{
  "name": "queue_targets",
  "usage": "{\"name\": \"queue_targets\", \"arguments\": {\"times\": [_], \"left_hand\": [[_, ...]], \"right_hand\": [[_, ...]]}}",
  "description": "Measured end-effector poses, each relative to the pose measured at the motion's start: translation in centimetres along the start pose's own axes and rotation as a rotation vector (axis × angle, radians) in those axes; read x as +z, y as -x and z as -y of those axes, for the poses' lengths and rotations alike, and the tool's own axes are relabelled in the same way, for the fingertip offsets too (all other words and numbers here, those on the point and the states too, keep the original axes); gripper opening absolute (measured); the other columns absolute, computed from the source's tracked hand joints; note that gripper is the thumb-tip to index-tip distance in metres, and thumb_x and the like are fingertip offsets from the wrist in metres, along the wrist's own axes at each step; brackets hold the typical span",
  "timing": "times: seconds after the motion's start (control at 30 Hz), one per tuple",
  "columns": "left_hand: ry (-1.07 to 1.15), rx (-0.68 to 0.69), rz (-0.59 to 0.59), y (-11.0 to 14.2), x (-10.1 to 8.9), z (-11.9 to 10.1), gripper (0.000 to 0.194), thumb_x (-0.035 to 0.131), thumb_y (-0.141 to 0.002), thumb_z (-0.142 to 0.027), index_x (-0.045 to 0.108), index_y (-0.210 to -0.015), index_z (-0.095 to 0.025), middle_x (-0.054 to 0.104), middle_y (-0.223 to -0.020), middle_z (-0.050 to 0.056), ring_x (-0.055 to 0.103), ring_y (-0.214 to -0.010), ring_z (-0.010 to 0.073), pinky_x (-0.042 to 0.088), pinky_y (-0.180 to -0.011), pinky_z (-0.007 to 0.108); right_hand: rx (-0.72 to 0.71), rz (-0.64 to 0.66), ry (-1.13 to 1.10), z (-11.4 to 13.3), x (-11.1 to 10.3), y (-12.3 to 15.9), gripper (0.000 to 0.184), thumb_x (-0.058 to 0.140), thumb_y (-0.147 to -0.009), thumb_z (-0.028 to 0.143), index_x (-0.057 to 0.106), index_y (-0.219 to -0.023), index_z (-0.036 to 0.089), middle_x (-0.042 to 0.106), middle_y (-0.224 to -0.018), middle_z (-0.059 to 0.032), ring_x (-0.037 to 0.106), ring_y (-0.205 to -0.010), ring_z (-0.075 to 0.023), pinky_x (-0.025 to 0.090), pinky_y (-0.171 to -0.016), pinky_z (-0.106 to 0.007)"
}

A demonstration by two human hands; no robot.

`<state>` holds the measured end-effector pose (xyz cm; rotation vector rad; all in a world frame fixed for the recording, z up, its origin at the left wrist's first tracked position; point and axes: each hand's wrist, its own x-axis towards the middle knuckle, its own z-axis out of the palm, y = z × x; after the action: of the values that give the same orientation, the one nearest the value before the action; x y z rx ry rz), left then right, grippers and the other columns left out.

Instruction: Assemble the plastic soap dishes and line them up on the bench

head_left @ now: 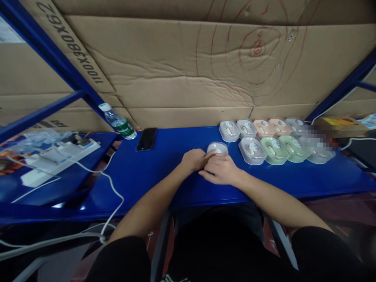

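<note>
A small pale lidded container [217, 147] with a clear lid and a round label stands on the blue table. My left hand [195, 159] is closed at its near left side, fingers bent in against it. Over its near edge lies my right hand [221, 169], fingers curled and a fingertip on the lid by the label. The two hands meet and hide the container's front. To the right stand several similar containers in two rows, among them a grey one [253, 151], a green one [275, 151] and a peach one [263, 129].
A water bottle [120, 123] leans at the back left beside a black phone [147, 139]. White power strips [60, 162] and loose cables lie further left. A cardboard wall [164, 62] with red rings closes off the back of the table [138, 176].
</note>
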<state>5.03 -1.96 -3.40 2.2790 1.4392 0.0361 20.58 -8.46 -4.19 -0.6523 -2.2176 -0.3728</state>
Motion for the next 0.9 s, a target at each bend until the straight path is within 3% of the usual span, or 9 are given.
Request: {"name": "queue_targets", "arguments": {"times": [0.13, 0.3, 0.47, 0.67, 0.8, 0.9], "left_hand": [[0.103, 0.179, -0.077, -0.3, 1.1, -0.1, 0.065, 0.028, -0.101, -0.061, 0.063, -0.065, -0.021, 0.070, -0.073, 0.006, 0.063, -0.072, 0.0205, 0.038, -0.066, 0.030], [0.280, 0.391, -0.058, -0.8, 2.0, 0.7, 0.042, 0.045, -0.098, -0.043, 0.062, -0.069, -0.018, 0.070, -0.072, 0.002, 0.062, -0.071, 0.0177, 0.043, -0.066, 0.028], [0.338, 0.520, -0.082, -0.4, 2.4, 0.7, 0.019, 0.055, -0.091, -0.029, 0.071, -0.092, -0.018, 0.076, -0.104, 0.005, 0.070, -0.097, 0.0222, 0.052, -0.084, 0.031], [0.228, 0.504, -0.068, 0.2, 2.8, 0.0, 0.040, 0.062, -0.093, -0.045, 0.068, -0.126, -0.022, 0.070, -0.131, 0.008, 0.065, -0.119, 0.0264, 0.051, -0.103, 0.039], [0.126, 0.591, -0.107, 0.0, 3.1, 0.3, 0.051, 0.059, -0.096, -0.051, 0.061, -0.138, -0.024, 0.060, -0.147, 0.009, 0.054, -0.136, 0.0289, 0.040, -0.117, 0.044], [0.036, 0.564, -0.099, -0.3, 3.6, 0.7, 0.060, 0.057, -0.095, -0.060, 0.056, -0.146, -0.028, 0.051, -0.156, 0.009, 0.045, -0.144, 0.0339, 0.035, -0.119, 0.052]], "right_hand": [[-0.075, -0.004, 0.014, 0.4, 0.1, -0.2, 0.037, 0.058, -0.100, 0.035, 0.066, -0.065, 0.022, 0.069, -0.063, 0.0009, 0.062, -0.063, -0.0142, 0.049, -0.069, -0.029], [0.059, 0.002, -0.064, -0.7, -0.3, 0.4, 0.034, 0.057, -0.100, 0.033, 0.069, -0.072, 0.021, 0.073, -0.071, -0.0014, 0.067, -0.068, -0.0152, 0.051, -0.073, -0.030], [0.240, 0.074, -0.129, -2.4, -1.1, 1.0, 0.039, 0.052, -0.103, 0.038, 0.071, -0.074, 0.022, 0.073, -0.070, -0.0027, 0.066, -0.066, -0.0156, 0.049, -0.069, -0.030], [0.344, 0.181, -0.065, -4.2, -1.7, 1.2, 0.044, 0.047, -0.102, 0.042, 0.070, -0.069, 0.022, 0.069, -0.067, -0.0038, 0.063, -0.064, -0.0165, 0.044, -0.066, -0.031], [0.354, 0.184, -0.021, -4.8, -1.7, 1.4, 0.044, 0.047, -0.102, 0.041, 0.070, -0.069, 0.021, 0.070, -0.068, -0.0043, 0.062, -0.064, -0.0165, 0.043, -0.067, -0.031], [0.357, 0.180, 0.005, -5.1, -1.8, 1.5, 0.044, 0.047, -0.102, 0.041, 0.071, -0.071, 0.021, 0.072, -0.069, -0.0045, 0.063, -0.065, -0.0166, 0.044, -0.067, -0.031]]}}
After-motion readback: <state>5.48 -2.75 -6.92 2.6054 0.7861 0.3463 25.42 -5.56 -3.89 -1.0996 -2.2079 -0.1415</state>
